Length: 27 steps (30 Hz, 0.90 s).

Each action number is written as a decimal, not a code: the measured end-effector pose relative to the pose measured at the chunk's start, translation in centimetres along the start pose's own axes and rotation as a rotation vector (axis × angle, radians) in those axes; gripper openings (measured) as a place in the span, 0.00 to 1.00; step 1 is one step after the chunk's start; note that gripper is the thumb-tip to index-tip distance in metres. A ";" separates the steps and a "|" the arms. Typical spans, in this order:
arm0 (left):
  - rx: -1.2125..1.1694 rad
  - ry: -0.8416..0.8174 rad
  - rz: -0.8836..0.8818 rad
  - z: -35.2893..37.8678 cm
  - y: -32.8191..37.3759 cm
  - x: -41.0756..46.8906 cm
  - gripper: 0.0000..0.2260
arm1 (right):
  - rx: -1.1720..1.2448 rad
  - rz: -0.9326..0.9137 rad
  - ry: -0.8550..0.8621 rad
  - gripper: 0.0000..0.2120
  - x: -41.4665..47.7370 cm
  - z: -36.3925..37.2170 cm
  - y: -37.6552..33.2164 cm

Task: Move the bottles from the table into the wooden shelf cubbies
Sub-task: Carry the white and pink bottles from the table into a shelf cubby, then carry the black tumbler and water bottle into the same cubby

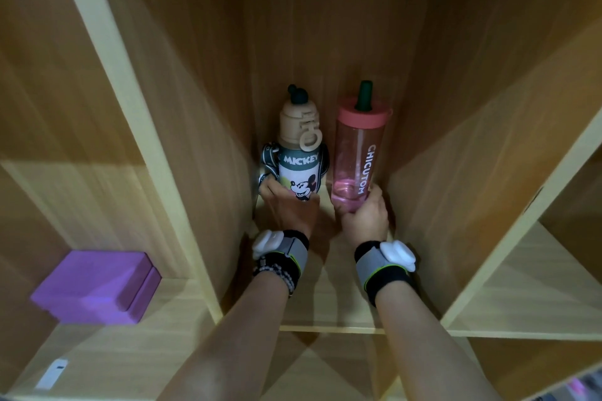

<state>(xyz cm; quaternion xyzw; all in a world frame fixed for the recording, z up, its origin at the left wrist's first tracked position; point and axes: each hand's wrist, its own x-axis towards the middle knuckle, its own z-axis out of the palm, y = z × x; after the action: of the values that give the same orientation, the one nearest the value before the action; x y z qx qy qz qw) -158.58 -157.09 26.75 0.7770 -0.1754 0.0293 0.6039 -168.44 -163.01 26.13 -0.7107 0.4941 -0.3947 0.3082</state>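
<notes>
Bottles are in, two of them, standing upright side by side deep in the middle cubby (325,42). The Mickey bottle (298,166) rises straight up out of the left hand (290,208), and the pink bottle (353,159) rises out of the right hand (366,215). A thin gap separates the pair, and the cubby's side wall stands just outboard of the right knuckles.

This looks like the set-down step, both bottles being placed at once. Whether their bases are fully down on the cubby floor is hard to say, as the fingers cover the bottom edges and the left hand is a touch blurred.

On to the grips. The left fingers (272,189) are curled round the foot of the Mickey bottle, clamped on it, with the bottle's dark strap hanging just above them on the outer side. The right fingers (376,194) are wrapped round the pink bottle's base, the thumb lying up its right flank beside the white lettering. Both holds are closed on their bottles and neither hand is spread.

The next move, by my reckoning, calls for easing both bases flat onto the floor, then uncurling gently and drawing straight back between the walls. The pink bottle is tall and narrow, so a brush from retreating knuckles could tip it into its neighbour.

Off past the left wrist, a purple block (94,286) sits in the next cubby, well apart from the action.
</notes>
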 end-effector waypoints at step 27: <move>0.366 -0.331 0.114 -8.5 -0.8 -9.5 0.42 | -0.415 -0.182 -0.203 0.38 -10.5 -5.1 -0.4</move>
<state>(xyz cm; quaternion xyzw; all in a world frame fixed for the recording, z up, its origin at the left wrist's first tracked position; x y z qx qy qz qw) -165.78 -146.61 25.83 0.8563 -0.3071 -0.0329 0.4139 -174.81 -153.15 26.32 -0.8364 0.4649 -0.2377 0.1669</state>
